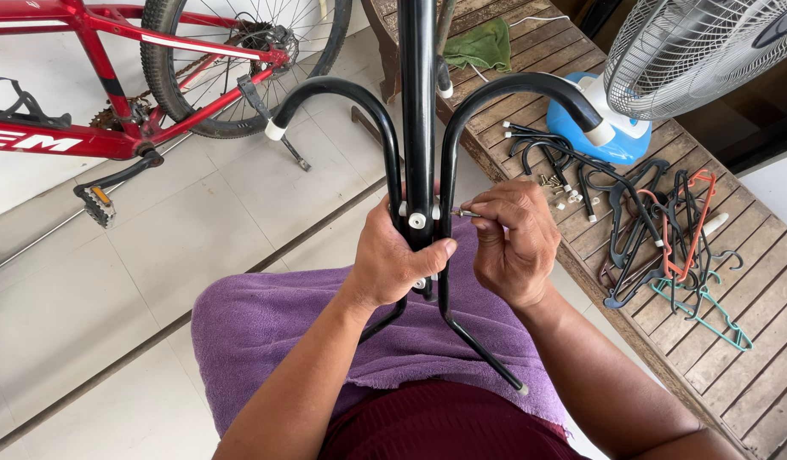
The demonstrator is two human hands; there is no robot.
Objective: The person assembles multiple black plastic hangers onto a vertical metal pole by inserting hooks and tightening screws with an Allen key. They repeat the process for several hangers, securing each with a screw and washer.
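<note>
Pale tiled floor with a red bicycle at 10 o'clock; purple towel over the lap at 6 o'clock. Centre: left hand, fingers wrapped tight round the black metal rack pole where its curved arms join, thumb across the front; just beside it the right hand, fingertips pinched together on a small screw touching the pole's right side. At 3 o'clock a wooden slatted bench holds loose black hook arms, a pile of clothes hangers, a green cloth and a blue-based fan at 1 o'clock.
</note>
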